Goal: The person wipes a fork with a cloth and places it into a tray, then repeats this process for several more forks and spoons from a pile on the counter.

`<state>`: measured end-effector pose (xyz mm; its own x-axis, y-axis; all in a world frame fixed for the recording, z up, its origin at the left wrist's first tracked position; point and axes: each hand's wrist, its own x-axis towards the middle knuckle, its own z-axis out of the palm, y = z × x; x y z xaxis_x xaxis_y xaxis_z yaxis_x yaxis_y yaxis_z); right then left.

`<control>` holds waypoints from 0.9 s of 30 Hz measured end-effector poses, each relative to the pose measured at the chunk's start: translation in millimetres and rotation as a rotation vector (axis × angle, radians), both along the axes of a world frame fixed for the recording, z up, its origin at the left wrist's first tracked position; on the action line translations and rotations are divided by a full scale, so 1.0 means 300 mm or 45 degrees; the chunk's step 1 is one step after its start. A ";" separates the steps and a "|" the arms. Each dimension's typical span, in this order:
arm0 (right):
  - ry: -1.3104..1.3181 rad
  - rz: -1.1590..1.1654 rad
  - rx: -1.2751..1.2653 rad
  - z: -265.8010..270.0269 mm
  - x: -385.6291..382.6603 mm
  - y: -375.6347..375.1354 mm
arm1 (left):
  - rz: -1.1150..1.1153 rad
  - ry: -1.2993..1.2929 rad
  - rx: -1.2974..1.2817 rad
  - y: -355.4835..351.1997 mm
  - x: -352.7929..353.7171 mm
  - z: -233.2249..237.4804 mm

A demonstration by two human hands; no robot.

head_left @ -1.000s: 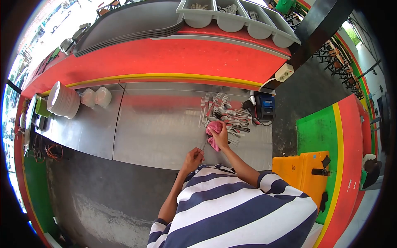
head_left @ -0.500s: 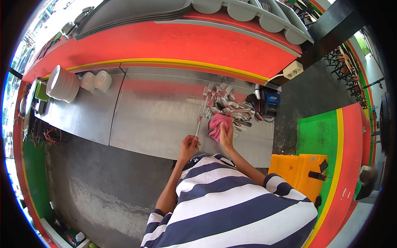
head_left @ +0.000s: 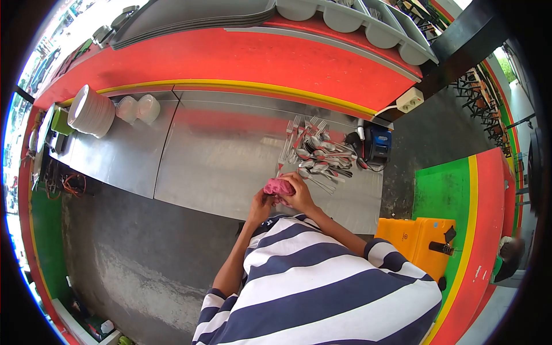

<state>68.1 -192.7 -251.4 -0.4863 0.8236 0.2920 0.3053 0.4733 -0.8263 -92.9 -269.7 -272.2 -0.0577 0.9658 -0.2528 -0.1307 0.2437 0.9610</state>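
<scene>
Pink cloth moved to left hand, grey divided bin holding cutlery

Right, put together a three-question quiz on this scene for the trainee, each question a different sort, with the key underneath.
1. What is bunched between the left hand and the right hand? a) a blue bowl; b) a pink cloth; c) a grey tray.
2. True or false: the cutlery pile lies to the right of the stack of white dishes.
3. Fill in the blank: the orange box stands nearer the ____ hand than the other.

Key: 1 b; 2 true; 3 right.
</scene>
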 end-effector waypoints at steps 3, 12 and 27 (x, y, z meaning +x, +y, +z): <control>-0.025 -0.058 0.024 -0.025 0.010 0.033 | -0.013 0.063 -0.019 -0.017 -0.011 0.026; 0.148 -0.290 -0.258 -0.089 0.036 0.078 | -0.009 0.074 0.038 -0.021 0.020 0.042; -0.003 -0.496 0.148 -0.024 0.002 0.086 | -0.192 0.269 0.002 -0.063 0.010 0.068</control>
<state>68.5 -167.0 -258.7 -0.1452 0.9077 0.3937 0.4818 0.4124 -0.7732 -90.0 -288.5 -251.7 0.0357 0.9678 -0.2491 0.1105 0.2439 0.9635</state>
